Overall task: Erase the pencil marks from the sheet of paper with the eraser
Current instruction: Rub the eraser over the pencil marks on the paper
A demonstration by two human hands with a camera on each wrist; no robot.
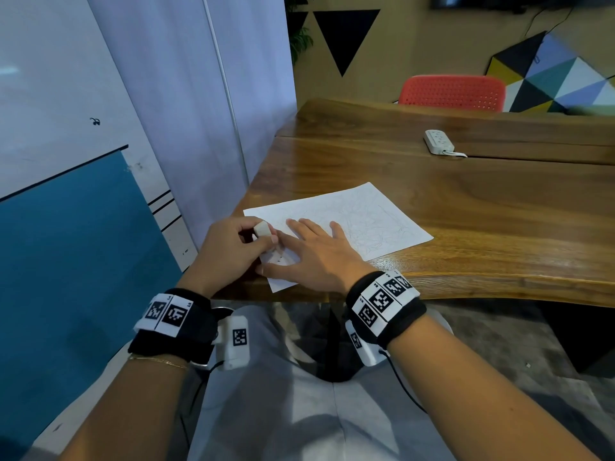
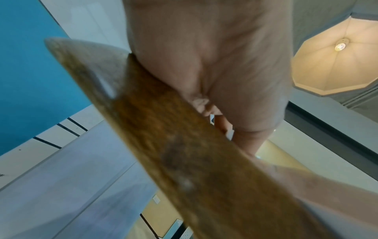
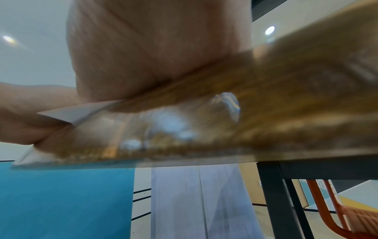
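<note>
Eraser (image 1: pixel 263 228), one: small white block, pinched between the curled thumb and fingers of the left hand (image 1: pixel 229 249), its lower end down on the near-left corner of the sheet. Whether it presses the paper cannot be told.

Sheet of paper (image 1: pixel 359 214), one: white, lying flat on the table, turned at a slant, its long axis running from about 7 o'clock to 2 o'clock in the head view. Faint pencil marks (image 1: pixel 369 227) scribbled across the middle and far half; a few short dark marks (image 1: pixel 279 259) beside the eraser. The near corner overhangs the table edge, seen also in the right wrist view (image 3: pixel 77 111).

Right hand (image 1: pixel 316 257), one: laid flat, palm down, fingers straight and spread on the sheet, at 3 o'clock from the eraser and just beside the left hand; it grips nothing.

Table (image 1: pixel 466 201), one: dark wood with an uneven near edge, a seam across the far part.

Power strip (image 1: pixel 438 141), one: white, on the table at 1 o'clock from the sheet, well apart.

Chair (image 1: pixel 452 93), one: red, perforated back, behind the far table edge.

Wristbands (image 1: pixel 382 301), two: black, with black-and-white square markers, one per wrist.

Black triangle (image 1: pixel 344 38) on the far wall at 12 o'clock.
</note>
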